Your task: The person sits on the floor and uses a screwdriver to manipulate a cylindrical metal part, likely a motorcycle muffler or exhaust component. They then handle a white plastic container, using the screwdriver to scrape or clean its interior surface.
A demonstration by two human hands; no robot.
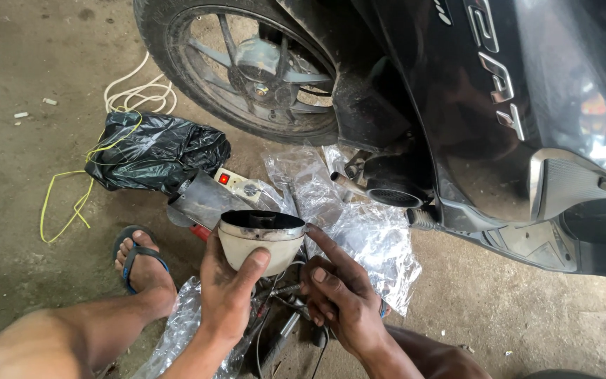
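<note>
Bare concrete floor fills the left and bottom of the frame, dusty and stained, with a black scooter crowding the upper right and its rear wheel at top centre. I am crouched low; my foot in a blue sandal sits at lower left.

At centre frame my left hand is wrapped around a cream-coloured cup-shaped housing, fingers closed under its rounded body and the thumb pressed on the front wall. Its mouth faces up, ringed by a dark, sooty rim. I judge it to be light and rigid, probably thin plastic or painted metal, so it should not need a hard squeeze; the smooth curve could slip in greasy fingers, and the grimy rim is best left alone. Cupping the bowl from below, as I do here, seems the safest hold.

My right hand holds nothing: the fingers are loosely curled and the forefinger is stretched out, its tip touching the housing's rim on the right side.

Just behind the housing lies a grey metal tube, and beside it a small white switch box with a red light. Crumpled clear plastic sheet spreads under and right of my hands. A black plastic bag sits at left, with yellow wire and a coil of white cord near it.
</note>
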